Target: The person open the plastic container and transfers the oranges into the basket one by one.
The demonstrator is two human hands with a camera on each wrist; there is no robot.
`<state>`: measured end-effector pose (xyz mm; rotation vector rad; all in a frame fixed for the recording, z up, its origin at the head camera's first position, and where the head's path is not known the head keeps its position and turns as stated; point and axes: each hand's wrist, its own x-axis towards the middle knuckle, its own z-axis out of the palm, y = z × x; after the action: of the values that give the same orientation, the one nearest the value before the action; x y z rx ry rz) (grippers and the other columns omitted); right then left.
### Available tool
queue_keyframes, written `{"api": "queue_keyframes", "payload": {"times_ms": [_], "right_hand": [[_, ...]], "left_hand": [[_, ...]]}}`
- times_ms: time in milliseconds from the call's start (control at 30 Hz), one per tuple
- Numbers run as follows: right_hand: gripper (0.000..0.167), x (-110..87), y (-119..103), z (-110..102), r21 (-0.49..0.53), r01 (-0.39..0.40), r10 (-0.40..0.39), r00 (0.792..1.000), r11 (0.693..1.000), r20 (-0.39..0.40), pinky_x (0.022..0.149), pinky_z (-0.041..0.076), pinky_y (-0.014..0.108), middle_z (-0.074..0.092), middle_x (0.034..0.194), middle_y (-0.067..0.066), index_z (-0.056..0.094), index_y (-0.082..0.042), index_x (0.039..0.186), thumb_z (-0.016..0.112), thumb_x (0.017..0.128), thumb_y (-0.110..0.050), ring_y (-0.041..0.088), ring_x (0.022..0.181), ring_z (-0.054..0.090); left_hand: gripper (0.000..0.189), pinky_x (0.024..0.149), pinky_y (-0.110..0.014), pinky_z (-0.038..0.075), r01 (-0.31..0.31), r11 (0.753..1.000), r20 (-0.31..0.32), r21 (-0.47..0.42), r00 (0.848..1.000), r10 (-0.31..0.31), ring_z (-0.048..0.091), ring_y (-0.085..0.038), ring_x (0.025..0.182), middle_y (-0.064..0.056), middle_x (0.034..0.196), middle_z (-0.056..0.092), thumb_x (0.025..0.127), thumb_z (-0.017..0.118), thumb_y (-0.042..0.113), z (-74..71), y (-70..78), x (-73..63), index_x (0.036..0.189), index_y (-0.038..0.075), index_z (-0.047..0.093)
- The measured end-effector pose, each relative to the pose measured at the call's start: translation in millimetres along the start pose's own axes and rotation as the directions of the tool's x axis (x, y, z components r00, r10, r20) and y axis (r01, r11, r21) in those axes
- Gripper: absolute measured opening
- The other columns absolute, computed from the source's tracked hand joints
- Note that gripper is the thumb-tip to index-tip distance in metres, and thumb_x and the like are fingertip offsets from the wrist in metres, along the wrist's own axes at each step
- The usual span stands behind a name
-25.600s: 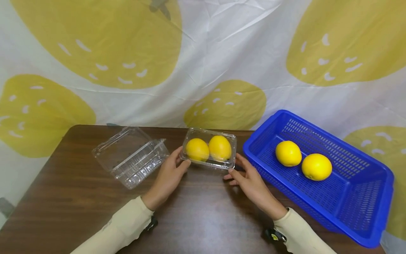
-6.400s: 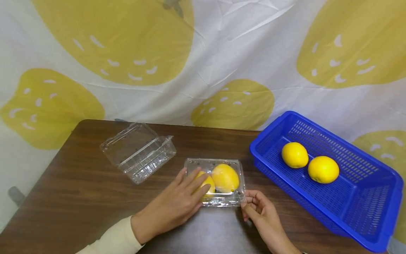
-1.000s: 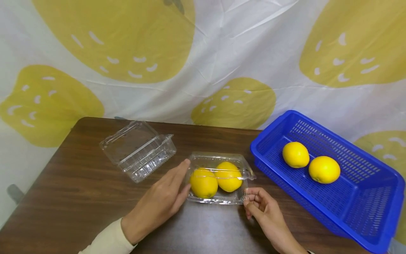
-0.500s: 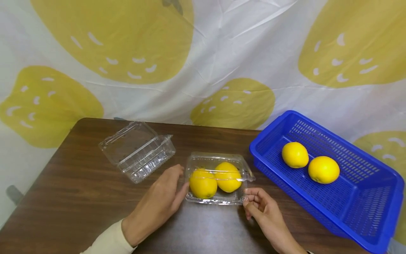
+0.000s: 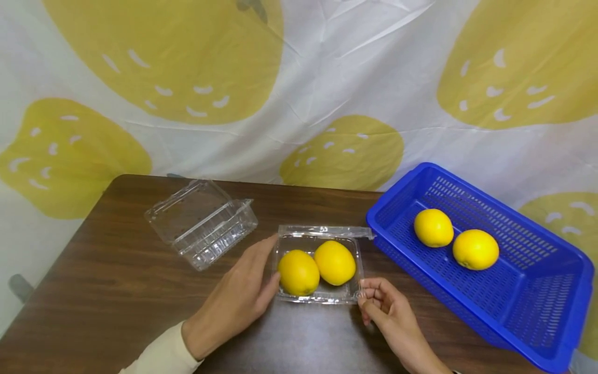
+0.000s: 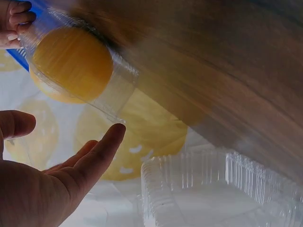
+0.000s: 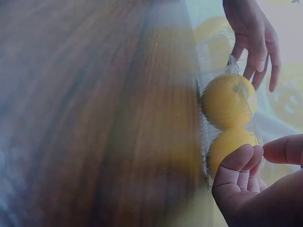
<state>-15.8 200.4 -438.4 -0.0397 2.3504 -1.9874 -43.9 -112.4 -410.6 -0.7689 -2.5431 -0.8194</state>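
Observation:
A clear plastic clamshell box sits on the table with two yellow oranges, a left one and a right one, side by side in its base. Its lid stands raised along the back edge, seen nearly edge-on. At the front right corner my right hand pinches the box's rim between thumb and fingers, as the right wrist view also shows. My left hand is beside the box's left side, fingers extended and thumb apart; in the left wrist view a fingertip is right at the box's edge.
A second clear clamshell box, lid folded back, lies at the back left of the brown wooden table. On the right a blue plastic basket holds two more oranges. A fruit-patterned cloth hangs behind the table.
The lid, down over the oranges several seconds ago and half lowered a second ago, has swung back to the rear. My left hand has left its top for the side; my right hand keeps its corner.

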Motion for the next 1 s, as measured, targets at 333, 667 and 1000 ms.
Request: {"api": "queue_keyframes", "payload": {"times_ms": [333, 667, 1000], "right_hand": [[0.029, -1.2, 1, -1, -0.004, -0.003, 0.003, 1.0, 1.0, 0.0, 0.061, 0.054, 0.026, 0.067, 0.093, 0.014, 0.062, 0.013, 0.126, 0.066, 0.098, 0.011, 0.015, 0.068, 0.061], [0.028, -1.2, 1, -1, -0.004, 0.007, -0.007, 1.0, 1.0, -0.001, 0.061, 0.054, 0.026, 0.066, 0.092, 0.013, 0.062, 0.013, 0.125, 0.066, 0.098, 0.011, 0.015, 0.068, 0.06], [0.028, -0.8, 2, -1, -0.003, 0.002, -0.002, 1.0, 1.0, 0.008, 0.061, 0.054, 0.026, 0.066, 0.092, 0.013, 0.061, 0.012, 0.126, 0.066, 0.098, 0.011, 0.015, 0.068, 0.061]], "left_hand": [[0.087, 0.119, -0.051, 0.049, 0.087, 0.989, 0.033, -0.12, 0.996, -0.083, 0.057, -0.037, 0.145, -0.025, 0.163, 0.052, 0.101, 0.072, 0.007, 7.1, -4.5, 8.1, 0.174, 0.004, 0.025], [0.093, 0.094, -0.046, 0.062, 0.229, 0.948, 0.086, -0.223, 0.973, -0.214, 0.07, -0.03, 0.102, -0.024, 0.16, 0.056, 0.101, 0.072, 0.005, 14.5, -5.6, 15.5, 0.177, 0.009, 0.018], [0.074, 0.115, -0.055, 0.052, 0.214, 0.945, 0.087, -0.248, 0.976, -0.199, 0.061, -0.038, 0.136, -0.024, 0.157, 0.055, 0.1, 0.072, 0.005, 18.6, -9.5, 23.1, 0.167, -0.003, 0.04]]}}
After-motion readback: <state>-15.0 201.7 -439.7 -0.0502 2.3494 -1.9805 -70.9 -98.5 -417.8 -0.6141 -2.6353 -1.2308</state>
